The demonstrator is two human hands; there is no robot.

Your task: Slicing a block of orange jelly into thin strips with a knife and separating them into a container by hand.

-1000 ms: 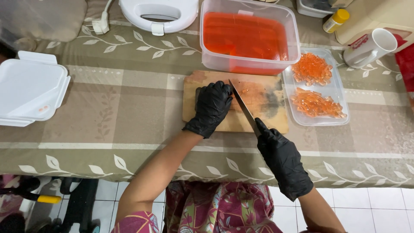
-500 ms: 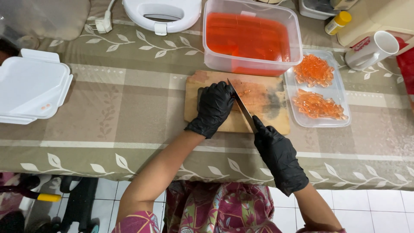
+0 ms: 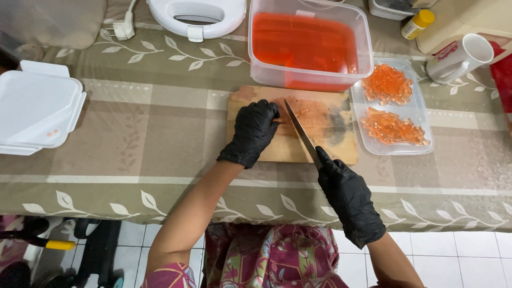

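Your left hand (image 3: pixel 255 132), black-gloved, pressed flat on orange jelly piece on cutting board (image 3: pixel 266 152), steadying it. Right hand (image 3: pixel 345 194) clenched round knife (image 3: pixel 302 133) handle, blade angled just beside left fingertips. Cut cubes wait in clear tray (image 3: pixel 421 114), right of board.

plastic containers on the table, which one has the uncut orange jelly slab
The deep clear tub behind the cutting board: it holds one solid orange block. The shallow tray on the right holds two heaps of cut pieces.

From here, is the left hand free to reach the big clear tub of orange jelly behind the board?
Probably yes. The left hand rests on the wooden cutting board, and the clear plastic tub of orange jelly sits just beyond the board's far edge with nothing between; the knife lies to its right.
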